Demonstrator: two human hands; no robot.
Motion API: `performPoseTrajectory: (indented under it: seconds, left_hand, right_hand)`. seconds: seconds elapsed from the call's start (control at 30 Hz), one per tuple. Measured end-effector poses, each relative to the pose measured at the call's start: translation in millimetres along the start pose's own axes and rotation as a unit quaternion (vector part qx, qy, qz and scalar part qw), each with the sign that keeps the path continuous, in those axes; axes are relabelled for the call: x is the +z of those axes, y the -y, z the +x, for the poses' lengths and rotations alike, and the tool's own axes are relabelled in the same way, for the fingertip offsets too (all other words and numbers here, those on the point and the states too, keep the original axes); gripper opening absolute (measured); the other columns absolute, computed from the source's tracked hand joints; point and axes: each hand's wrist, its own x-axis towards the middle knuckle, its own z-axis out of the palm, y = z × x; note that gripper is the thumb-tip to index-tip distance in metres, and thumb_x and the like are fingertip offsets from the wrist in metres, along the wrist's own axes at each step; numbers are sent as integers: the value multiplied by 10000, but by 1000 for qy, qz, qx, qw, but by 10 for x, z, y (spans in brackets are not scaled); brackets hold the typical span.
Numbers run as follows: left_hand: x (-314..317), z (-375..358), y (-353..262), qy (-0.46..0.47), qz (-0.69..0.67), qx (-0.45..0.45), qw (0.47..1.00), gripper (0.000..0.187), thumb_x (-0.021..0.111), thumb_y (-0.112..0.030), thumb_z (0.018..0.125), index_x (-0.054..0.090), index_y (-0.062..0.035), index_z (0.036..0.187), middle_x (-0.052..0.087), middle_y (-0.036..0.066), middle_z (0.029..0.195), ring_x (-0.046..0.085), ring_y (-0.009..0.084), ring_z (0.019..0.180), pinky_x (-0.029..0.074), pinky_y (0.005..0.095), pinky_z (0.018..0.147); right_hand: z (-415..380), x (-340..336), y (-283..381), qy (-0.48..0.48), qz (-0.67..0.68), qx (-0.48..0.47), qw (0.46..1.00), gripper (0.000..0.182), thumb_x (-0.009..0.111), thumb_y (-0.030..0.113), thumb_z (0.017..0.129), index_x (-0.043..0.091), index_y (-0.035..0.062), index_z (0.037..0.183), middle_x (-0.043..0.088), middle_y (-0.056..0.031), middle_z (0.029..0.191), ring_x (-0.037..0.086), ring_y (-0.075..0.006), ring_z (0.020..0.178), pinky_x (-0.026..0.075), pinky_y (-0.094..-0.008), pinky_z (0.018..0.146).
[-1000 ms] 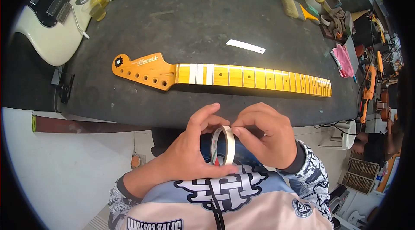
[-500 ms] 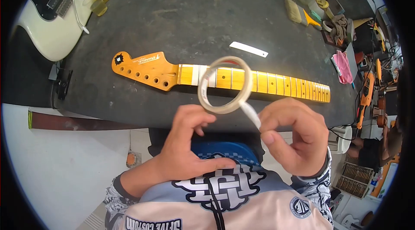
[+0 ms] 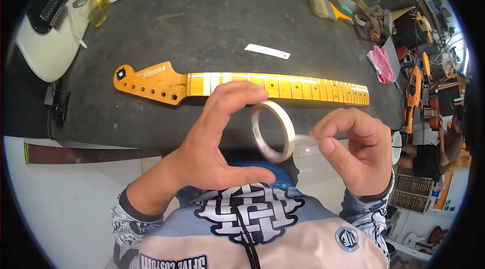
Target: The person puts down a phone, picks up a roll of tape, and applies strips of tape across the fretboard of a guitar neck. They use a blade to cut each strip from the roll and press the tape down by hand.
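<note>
A roll of pale masking tape (image 3: 274,131) hangs upright in front of my chest. Its loose end is pinched between the thumb and index finger of my right hand (image 3: 356,150). My left hand (image 3: 214,140) is spread in a wide C at the roll's left side, fingertips close to its top edge; whether they touch it is unclear. Behind the hands, a guitar neck (image 3: 298,87) with an orange-yellow finish lies on the dark table (image 3: 177,31), headstock to the left. Whitish tape strips (image 3: 210,83) cross its fretboard near the nut.
Beyond the neck lies a white flat strip (image 3: 268,51). A white guitar body (image 3: 48,49) is at the upper left, beside a yellowish cup (image 3: 96,10). At the upper right are a wide brush (image 3: 326,7) and a pink cloth (image 3: 382,64). Another person (image 3: 447,142) is at the far right.
The tape roll has turned and dropped lower, nearer my chest. My left hand has risen and opened around its left side. The view has shifted, so the table items appear further left.
</note>
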Motion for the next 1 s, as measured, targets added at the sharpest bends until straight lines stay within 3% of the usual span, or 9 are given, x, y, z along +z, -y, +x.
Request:
performPoseTrajectory:
  seconds: [0.23, 0.37, 0.4, 0.5, 0.7, 0.83, 0.87, 0.97, 1.0]
  left_hand:
    - [-82, 402, -112, 36, 27, 68, 997, 1041, 965, -367, 655, 425, -2, 1466, 477, 200, 1448, 445, 327, 1374, 322, 426, 1153]
    - [88, 430, -62, 128, -91, -48, 986, 1166, 969, -384, 641, 334, -24, 1551, 439, 166, 1529, 408, 307, 1437, 321, 436, 1161]
    - [241, 394, -20, 144, -130, -36, 980, 1237, 979, -376, 630, 266, -46, 1585, 422, 150, 1551, 387, 298, 1459, 311, 443, 1173]
    - [671, 267, -102, 169, -201, -41, 964, 1090, 909, -298, 747, 237, -22, 1560, 444, 216, 1470, 477, 336, 1360, 377, 423, 1139]
    - [789, -96, -90, 95, -236, -90, 963, 846, 831, -216, 812, 276, -44, 1427, 483, 158, 1219, 554, 278, 1115, 470, 391, 986]
    - [626, -233, -83, 93, -202, -76, 972, 917, 847, -281, 822, 200, -22, 1417, 466, 160, 1172, 549, 246, 1081, 474, 382, 933]
    - [604, -264, -93, 109, -242, -104, 958, 936, 853, -330, 826, 186, -14, 1401, 466, 148, 1117, 547, 230, 1057, 471, 374, 915]
    - [595, -376, -36, 87, -144, -157, 973, 897, 849, -350, 834, 213, -29, 1377, 474, 136, 1067, 538, 215, 985, 466, 361, 881]
    - [597, -411, -68, 63, -193, -245, 948, 808, 844, -358, 841, 287, -35, 1328, 494, 133, 1057, 514, 199, 920, 467, 360, 838]
  right_hand:
    - [-92, -132, 60, -55, -25, -28, 998, 52, 723, 14, 867, 678, -2, 890, 732, -64, 833, 690, -134, 776, 525, -263, 738]
    - [-128, -196, 83, -12, -79, -59, 995, 61, 731, 4, 851, 680, -2, 884, 731, -71, 812, 701, -147, 752, 535, -266, 728]
    - [-154, -194, 92, -10, -90, -56, 994, 65, 735, 2, 847, 680, -2, 882, 730, -73, 806, 704, -148, 743, 536, -265, 717]
    - [-167, -166, 146, -7, -128, -59, 990, 75, 747, -1, 837, 682, -3, 875, 732, -76, 794, 711, -149, 720, 539, -262, 683]
    - [-129, -123, 54, 9, -82, -40, 996, 79, 774, 2, 823, 700, 3, 850, 730, -82, 786, 721, -153, 710, 539, -258, 657]
    - [47, 11, -62, 36, -47, -51, 997, 79, 784, 0, 818, 710, 4, 844, 726, -81, 780, 714, -151, 718, 534, -255, 664]
    - [102, 42, -81, 37, -50, -42, 997, 78, 783, -2, 818, 709, 3, 845, 725, -80, 778, 707, -149, 718, 533, -257, 668]
    - [283, 110, -134, 14, -32, -22, 999, 76, 777, -4, 819, 708, -2, 851, 722, -78, 778, 690, -144, 719, 533, -266, 677]
    - [331, 137, -159, -7, -3, -15, 1000, 75, 775, -2, 821, 708, -3, 855, 721, -78, 780, 686, -143, 719, 533, -270, 679]
